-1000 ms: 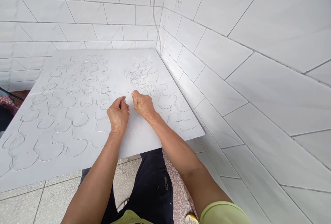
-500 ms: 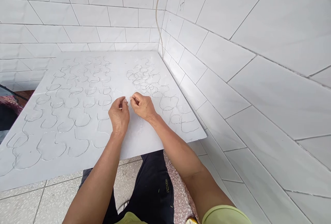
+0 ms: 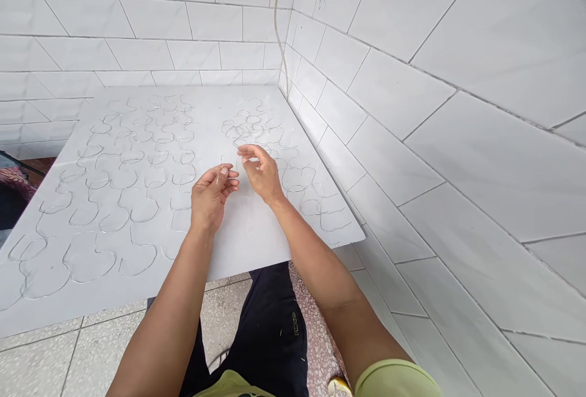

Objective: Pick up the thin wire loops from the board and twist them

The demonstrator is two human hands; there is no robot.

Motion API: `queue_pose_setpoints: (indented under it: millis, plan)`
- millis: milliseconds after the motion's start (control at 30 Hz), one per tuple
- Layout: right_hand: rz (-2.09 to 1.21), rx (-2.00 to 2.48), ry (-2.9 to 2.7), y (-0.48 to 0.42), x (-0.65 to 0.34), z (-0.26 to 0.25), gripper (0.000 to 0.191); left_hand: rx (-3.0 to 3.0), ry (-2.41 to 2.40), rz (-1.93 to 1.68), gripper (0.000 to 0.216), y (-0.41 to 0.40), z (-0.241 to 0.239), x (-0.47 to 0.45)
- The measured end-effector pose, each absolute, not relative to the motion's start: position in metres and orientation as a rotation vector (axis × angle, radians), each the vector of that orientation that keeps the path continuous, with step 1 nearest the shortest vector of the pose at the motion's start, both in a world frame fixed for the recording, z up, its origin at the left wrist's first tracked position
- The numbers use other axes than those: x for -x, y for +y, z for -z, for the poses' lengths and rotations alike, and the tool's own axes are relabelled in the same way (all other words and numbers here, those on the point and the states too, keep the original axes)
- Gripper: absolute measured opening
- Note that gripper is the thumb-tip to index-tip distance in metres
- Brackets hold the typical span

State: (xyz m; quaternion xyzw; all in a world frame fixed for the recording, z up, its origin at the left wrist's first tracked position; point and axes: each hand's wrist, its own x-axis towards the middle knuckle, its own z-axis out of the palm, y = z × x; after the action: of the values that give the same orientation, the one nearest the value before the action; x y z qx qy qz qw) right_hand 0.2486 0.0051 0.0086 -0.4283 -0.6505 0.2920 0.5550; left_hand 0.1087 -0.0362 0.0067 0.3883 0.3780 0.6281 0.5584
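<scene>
My left hand is closed in a pinch, thumb against fingers, on a thin curved wire; a short end of it sticks up above the fingertips. Just to the right, my right hand has its thumb and fingers apart, close to the wire but seemingly not gripping it. Both hands are above the white board. Many bent, S-shaped wires lie in loose rows on the left of the board. A tangled pile of similar wires lies beyond my right hand.
White tiled walls meet in a corner behind and to the right of the board. A thin cable hangs down that corner. Dark items stand past the board's left edge. A yellow object is on the floor at lower right.
My right hand has opened from its pinch and moved slightly up and right. The left hand's fingers have spread a little while still pinching, and the view has tilted slightly.
</scene>
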Motion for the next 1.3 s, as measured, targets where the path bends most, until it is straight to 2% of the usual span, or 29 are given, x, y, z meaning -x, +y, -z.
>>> queue_pose_setpoints:
  millis: [133,267,567,700,967,1167,1300]
  plan:
    - [-0.512,0.886,-1.755,0.010,-0.252,-0.006,0.033,-0.642,0.649,-1.348,0.014,-0.033,-0.011,-0.101]
    - [-0.422,0.851,-1.836,0.014,-0.252,0.000,0.023,-0.517,0.536,-1.304,0.012,-0.032,-0.012,-0.097]
    - [-0.605,0.773,-1.961,0.008,-0.260,-0.009,0.018,-0.441,0.501,-1.246,0.011,-0.031,-0.009,-0.096]
    - [-0.648,0.800,-1.950,0.011,-0.264,-0.008,0.021,-0.480,0.601,-1.231,0.012,-0.031,-0.010,-0.096]
    - [-0.578,0.915,-1.990,0.012,-0.276,-0.010,0.028,-0.702,0.966,-1.550,0.047,-0.033,-0.007,-0.097]
    - [-0.503,0.863,-2.111,0.013,-0.281,-0.007,0.030,-0.853,1.068,-1.490,0.026,-0.034,-0.006,-0.102]
    - [-0.504,0.843,-2.149,0.012,-0.282,-0.007,0.031,-0.881,1.076,-1.442,0.032,-0.035,-0.004,-0.104]
